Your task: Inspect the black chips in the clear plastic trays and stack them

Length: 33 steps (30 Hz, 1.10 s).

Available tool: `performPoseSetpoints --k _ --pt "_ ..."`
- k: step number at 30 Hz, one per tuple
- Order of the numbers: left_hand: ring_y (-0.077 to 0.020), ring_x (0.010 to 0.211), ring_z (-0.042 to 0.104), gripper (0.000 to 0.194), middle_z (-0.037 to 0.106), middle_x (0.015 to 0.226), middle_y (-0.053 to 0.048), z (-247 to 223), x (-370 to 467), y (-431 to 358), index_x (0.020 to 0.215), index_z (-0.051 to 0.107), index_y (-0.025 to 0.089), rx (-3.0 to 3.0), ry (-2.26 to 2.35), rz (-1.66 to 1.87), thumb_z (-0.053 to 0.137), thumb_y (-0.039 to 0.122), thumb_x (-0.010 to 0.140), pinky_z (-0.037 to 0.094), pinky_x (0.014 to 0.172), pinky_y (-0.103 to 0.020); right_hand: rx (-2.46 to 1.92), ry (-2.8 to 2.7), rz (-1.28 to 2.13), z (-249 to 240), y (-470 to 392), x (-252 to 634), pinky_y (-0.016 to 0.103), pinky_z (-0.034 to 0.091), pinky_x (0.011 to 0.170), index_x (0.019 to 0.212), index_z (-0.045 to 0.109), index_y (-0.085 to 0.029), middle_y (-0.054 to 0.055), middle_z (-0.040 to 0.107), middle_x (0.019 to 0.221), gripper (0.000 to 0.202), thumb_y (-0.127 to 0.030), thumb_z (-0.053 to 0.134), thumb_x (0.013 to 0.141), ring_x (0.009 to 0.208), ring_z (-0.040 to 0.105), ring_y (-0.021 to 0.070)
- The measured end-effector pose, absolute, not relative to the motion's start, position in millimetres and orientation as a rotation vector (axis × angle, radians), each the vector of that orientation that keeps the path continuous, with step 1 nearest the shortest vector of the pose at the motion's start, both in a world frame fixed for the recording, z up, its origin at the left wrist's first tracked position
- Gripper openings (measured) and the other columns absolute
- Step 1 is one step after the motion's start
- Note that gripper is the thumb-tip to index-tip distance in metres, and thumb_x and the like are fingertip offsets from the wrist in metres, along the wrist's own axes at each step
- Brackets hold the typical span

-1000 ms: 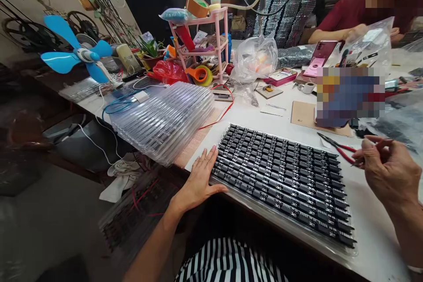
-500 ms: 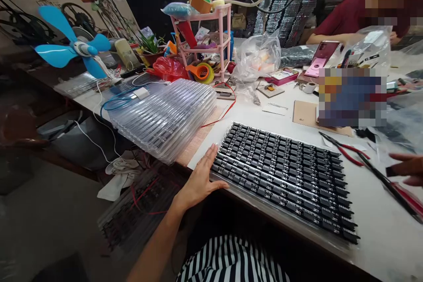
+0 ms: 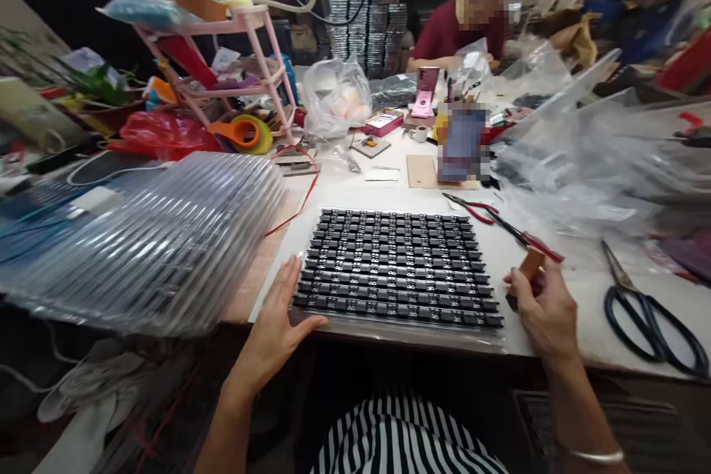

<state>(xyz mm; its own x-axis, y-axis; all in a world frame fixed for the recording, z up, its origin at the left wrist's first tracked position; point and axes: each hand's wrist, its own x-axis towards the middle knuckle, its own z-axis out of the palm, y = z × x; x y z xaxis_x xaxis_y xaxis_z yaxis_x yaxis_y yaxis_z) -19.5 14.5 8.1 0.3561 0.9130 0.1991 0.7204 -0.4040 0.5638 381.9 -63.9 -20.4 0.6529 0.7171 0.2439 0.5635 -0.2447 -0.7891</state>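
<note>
Rows of black chip-like parts [image 3: 394, 266] lie in clear plastic tubes side by side on the white table. My left hand [image 3: 281, 315] rests at their left end, thumb spread from the fingers, holding nothing. To the right of the rows, my right hand [image 3: 547, 304] grips a small brown block [image 3: 532, 264], its fingers wrapped round it. Just beyond that hand lies a tool with red handles [image 3: 541, 244]. A thick stack of clear tubes [image 3: 183, 237] sits left of my left hand.
Scissors [image 3: 647, 322] lie at the right and red-handled pliers [image 3: 478, 209] behind the rows. A pink rack [image 3: 266, 59] stands back left. Plastic bags [image 3: 600, 163] cover the right rear. Across the table sits a person [image 3: 438, 33] in dark red.
The view has swung right. My right hand has come in beside the right end of the rows, with the brown block now visible in it. My left hand stays at the left end.
</note>
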Motion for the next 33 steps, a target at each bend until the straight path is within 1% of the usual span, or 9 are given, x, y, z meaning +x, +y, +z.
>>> performPoseSetpoints --k 2,4,6,11,16,21,28,30,33 --pt "-0.0312 0.144 0.015 0.088 0.017 0.157 -0.012 7 -16 15 0.150 0.010 0.028 2.423 1.471 0.700 0.058 0.056 0.082 0.021 0.113 -0.055 -1.909 -0.992 0.251 -23 -64 384 0.033 0.052 0.065 0.125 0.051 -0.020 0.004 0.066 0.080 0.051 -0.050 0.053 0.085 0.069 0.063 0.0193" --pt "-0.0348 0.143 0.013 0.089 0.022 0.155 -0.015 5 -8 14 0.151 0.011 0.026 2.590 1.507 0.718 0.055 0.059 0.081 0.018 0.111 -0.060 -1.900 -1.001 0.261 -22 -64 383 0.033 0.052 0.067 0.126 0.051 -0.018 0.004 0.066 0.080 0.051 -0.049 0.052 0.085 0.071 0.063 0.0192" --pt "-0.0353 0.143 0.014 0.085 0.027 0.153 -0.017 5 5 11 0.151 0.011 0.024 2.718 1.500 0.723 0.052 0.058 0.084 0.015 0.110 -0.062 -1.901 -1.016 0.242 -18 -64 381 0.032 0.051 0.066 0.127 0.051 -0.017 0.004 0.065 0.079 0.051 -0.048 0.051 0.086 0.069 0.061 0.0188" --pt "-0.0337 0.142 0.018 0.078 0.034 0.150 -0.017 12 45 1 0.150 0.015 0.019 2.885 1.372 0.666 0.049 0.051 0.088 0.011 0.112 -0.059 -1.938 -1.036 0.234 -12 -64 379 0.032 0.047 0.063 0.130 0.050 -0.016 0.004 0.063 0.077 0.054 -0.047 0.049 0.086 0.064 0.058 0.0182" --pt "-0.0348 0.141 0.023 0.078 0.035 0.149 -0.017 19 78 -4 0.149 0.019 0.015 2.981 1.251 0.587 0.051 0.050 0.087 0.010 0.113 -0.058 -1.904 -1.060 0.259 -13 -65 380 0.035 0.048 0.069 0.132 0.047 -0.013 0.007 0.065 0.083 0.057 -0.046 0.046 0.086 0.072 0.061 0.0211" --pt "-0.0344 0.140 0.025 0.072 0.035 0.149 -0.017 21 103 -9 0.146 0.027 0.012 3.019 1.182 0.512 0.050 0.049 0.088 0.014 0.112 -0.059 -1.880 -1.080 0.266 -14 -66 380 0.036 0.048 0.071 0.132 0.048 -0.011 0.010 0.067 0.088 0.057 -0.045 0.046 0.086 0.075 0.063 0.0223" --pt "-0.0332 0.140 0.026 0.069 0.035 0.149 -0.016 19 116 -13 0.143 0.034 0.012 3.014 1.176 0.423 0.049 0.051 0.089 0.020 0.111 -0.058 -1.866 -1.060 0.287 -16 -68 380 0.036 0.049 0.071 0.135 0.046 -0.011 0.010 0.068 0.087 0.060 -0.045 0.048 0.085 0.075 0.065 0.0228" --pt "-0.0327 0.140 0.025 0.069 0.034 0.149 -0.016 20 115 -13 0.143 0.034 0.011 3.007 1.175 0.408 0.050 0.051 0.088 0.020 0.111 -0.058 -1.877 -1.068 0.284 -14 -69 381 0.036 0.049 0.069 0.134 0.047 -0.011 0.010 0.067 0.088 0.060 -0.045 0.048 0.085 0.074 0.064 0.0227" --pt "-0.0311 0.141 0.024 0.067 0.033 0.150 -0.015 22 106 -13 0.144 0.031 0.013 2.992 1.165 0.423 0.052 0.046 0.089 0.019 0.112 -0.057 -1.907 -1.078 0.285 -12 -71 381 0.036 0.048 0.068 0.133 0.049 -0.010 0.010 0.066 0.083 0.059 -0.047 0.043 0.087 0.070 0.061 0.0217"
